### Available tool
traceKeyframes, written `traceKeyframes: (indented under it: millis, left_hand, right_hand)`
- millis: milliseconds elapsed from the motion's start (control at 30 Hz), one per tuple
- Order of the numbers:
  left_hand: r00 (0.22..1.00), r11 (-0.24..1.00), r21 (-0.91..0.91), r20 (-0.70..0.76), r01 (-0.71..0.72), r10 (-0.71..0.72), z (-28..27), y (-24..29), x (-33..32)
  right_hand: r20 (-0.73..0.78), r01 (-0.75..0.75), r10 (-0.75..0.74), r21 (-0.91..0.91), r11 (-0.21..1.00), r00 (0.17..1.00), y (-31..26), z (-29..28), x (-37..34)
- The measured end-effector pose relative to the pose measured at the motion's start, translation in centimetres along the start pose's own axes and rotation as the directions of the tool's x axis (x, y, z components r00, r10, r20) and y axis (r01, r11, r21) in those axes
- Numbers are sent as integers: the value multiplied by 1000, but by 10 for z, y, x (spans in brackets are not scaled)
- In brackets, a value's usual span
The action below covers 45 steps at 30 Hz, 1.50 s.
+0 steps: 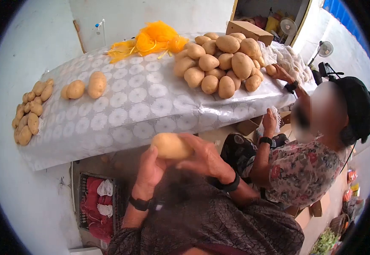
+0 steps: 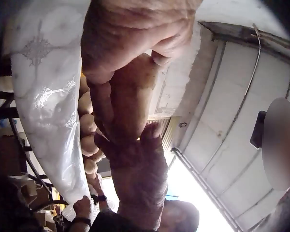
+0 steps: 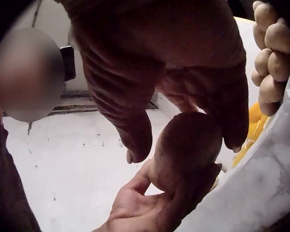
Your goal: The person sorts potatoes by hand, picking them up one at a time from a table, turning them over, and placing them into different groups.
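A large, smooth, oblong potato [image 1: 172, 145] is held up between the two hands, in front of the table's near edge. My left hand [image 1: 150, 168] grips its left end, the thumb along the side; in the left wrist view that hand [image 2: 135, 36] wraps the potato [image 2: 133, 96] from above. At the other end, my right hand [image 1: 206, 157] reaches over with its fingers spread. In the right wrist view the right hand's thumb stands apart from the potato [image 3: 186, 150], while its fingers lie close along the far side.
A patterned cloth covers the table [image 1: 129, 123]. On it lie a big potato pile [image 1: 225, 59], a smaller group of potatoes [image 1: 33, 108], a few loose potatoes [image 1: 96, 84] and orange netting [image 1: 159, 38]. Another person [image 1: 304, 157] sits at right, touching a potato. A crate [image 1: 83, 202] stands below.
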<state>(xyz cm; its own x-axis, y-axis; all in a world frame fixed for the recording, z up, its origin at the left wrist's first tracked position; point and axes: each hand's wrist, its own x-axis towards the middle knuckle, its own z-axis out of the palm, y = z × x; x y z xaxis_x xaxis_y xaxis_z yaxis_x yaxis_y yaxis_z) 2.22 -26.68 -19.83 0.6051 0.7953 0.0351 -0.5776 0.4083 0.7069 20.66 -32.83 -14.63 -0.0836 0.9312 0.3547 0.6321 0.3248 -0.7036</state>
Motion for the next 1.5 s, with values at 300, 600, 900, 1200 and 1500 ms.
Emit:
traceKeyframes:
  millis: [300, 600, 900, 1200, 1500]
  left_hand:
    - [999, 995, 96, 24, -30, 28, 2, -5, 8]
    - [979, 968, 231, 197, -98, 52, 10, -5, 8]
    - [985, 1000, 10, 168, 24, -25, 2, -22, 14]
    - [997, 998, -28, 53, -62, 63, 7, -13, 26]
    - [994, 956, 286, -57, -69, 88, 15, -15, 21]
  right_hand:
    - [-207, 61, -136, -334, 941, 969, 11, 13, -1]
    - [-17, -180, 194, 302, 936, 981, 8, -15, -4]
    - [43, -210, 208, 366, 907, 977, 25, -2, -8]
    - [-78, -106, 108, 27, 994, 991, 18, -8, -4]
    - [-48, -64, 67, 66, 996, 997, 19, 1, -1]
